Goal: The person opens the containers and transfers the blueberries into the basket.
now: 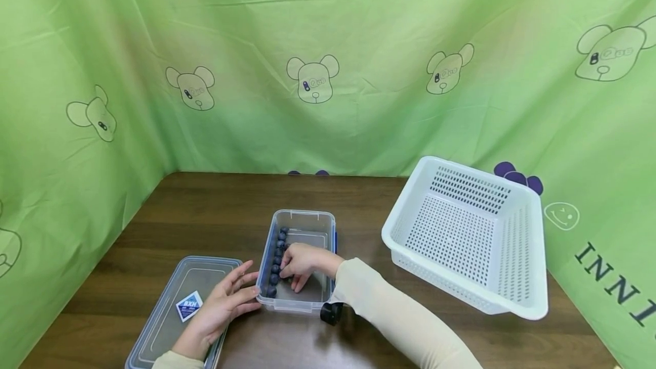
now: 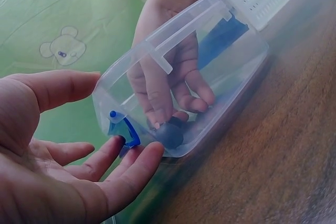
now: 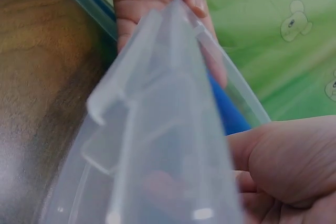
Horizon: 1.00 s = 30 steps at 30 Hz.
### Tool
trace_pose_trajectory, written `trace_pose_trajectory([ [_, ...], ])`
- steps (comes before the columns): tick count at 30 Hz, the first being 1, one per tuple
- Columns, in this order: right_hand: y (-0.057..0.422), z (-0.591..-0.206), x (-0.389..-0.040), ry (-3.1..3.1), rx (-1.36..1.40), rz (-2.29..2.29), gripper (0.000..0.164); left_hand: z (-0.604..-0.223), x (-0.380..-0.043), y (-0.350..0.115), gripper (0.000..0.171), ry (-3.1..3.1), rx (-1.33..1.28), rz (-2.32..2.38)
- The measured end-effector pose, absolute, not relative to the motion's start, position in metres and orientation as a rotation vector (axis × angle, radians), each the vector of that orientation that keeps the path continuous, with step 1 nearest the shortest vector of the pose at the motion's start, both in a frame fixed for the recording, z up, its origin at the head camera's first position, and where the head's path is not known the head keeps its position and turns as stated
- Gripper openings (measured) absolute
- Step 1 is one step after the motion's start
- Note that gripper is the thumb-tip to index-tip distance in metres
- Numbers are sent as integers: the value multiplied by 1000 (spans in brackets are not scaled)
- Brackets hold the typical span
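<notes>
A clear plastic box (image 1: 296,304) with blue side clips stands lidless on the table. Along its left wall runs a row of dark blue balls that look like blueberries (image 1: 274,279); one blueberry (image 2: 170,136) shows through the wall in the left wrist view. My right hand (image 1: 306,262) reaches down inside the box, its thumb and fingertips pinching at a blueberry in the row, partly hidden by the fingers. At the box's front left corner, my left hand (image 1: 225,303) touches the rim and wall with loosely extended fingers. The right wrist view mostly shows the box wall (image 3: 157,145).
A flat clear lid-like container (image 1: 171,300) with a blue rim and label lies left, under my left forearm. A white perforated basket (image 1: 405,255) stands right of the box. Green curtain (image 1: 359,130) hangs behind the wooden table (image 1: 220,209).
</notes>
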State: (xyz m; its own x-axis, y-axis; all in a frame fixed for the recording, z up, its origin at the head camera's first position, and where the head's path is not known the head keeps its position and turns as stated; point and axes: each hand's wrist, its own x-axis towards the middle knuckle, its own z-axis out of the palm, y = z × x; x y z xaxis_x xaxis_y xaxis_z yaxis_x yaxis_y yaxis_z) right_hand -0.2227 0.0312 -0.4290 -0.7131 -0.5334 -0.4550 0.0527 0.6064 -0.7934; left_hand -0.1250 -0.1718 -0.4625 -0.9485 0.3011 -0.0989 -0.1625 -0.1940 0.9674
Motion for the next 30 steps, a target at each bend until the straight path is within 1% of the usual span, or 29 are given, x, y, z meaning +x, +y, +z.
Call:
trace_pose_trajectory([
  [6,36,-426,-225,2124,-433,-1114,15,-463,-125,-173,81,1765,160,2217],
  [20,57,-404,-232,2034,-517,-1299,12,-462,-125,-173,80,1762,164,2210],
  [30,76,-387,-236,1966,-516,-1388,13,-462,-125,-173,81,1753,158,2212],
])
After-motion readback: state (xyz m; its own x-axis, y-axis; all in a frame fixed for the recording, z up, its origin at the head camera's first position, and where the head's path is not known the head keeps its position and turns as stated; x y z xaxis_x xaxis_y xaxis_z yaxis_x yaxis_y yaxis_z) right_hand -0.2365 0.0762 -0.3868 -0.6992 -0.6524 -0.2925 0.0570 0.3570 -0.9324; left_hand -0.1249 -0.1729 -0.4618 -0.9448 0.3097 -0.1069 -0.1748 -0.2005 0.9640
